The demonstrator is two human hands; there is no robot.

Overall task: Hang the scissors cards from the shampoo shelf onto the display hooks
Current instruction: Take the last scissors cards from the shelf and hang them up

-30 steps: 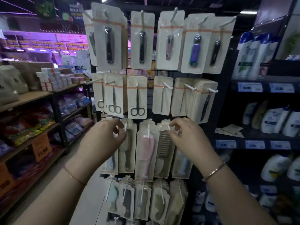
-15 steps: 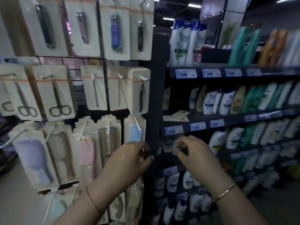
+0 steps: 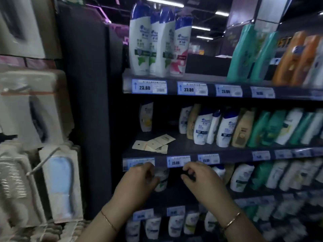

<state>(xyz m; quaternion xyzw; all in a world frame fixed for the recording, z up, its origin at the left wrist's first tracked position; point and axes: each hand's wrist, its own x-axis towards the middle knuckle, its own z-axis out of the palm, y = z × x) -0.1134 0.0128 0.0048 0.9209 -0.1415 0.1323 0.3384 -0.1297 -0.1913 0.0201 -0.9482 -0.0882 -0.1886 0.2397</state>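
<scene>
Both hands, left hand (image 3: 138, 180) and right hand (image 3: 201, 179), are loosely curled, empty; the top card (image 3: 158, 143) is best pinched by its edge off the shelf (image 3: 232, 154).

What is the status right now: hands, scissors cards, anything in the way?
Left hand and right hand both empty, fingers curled, below the shelf edge. Scissors cards lying loose on the shelf. Path up to them clear.
</scene>
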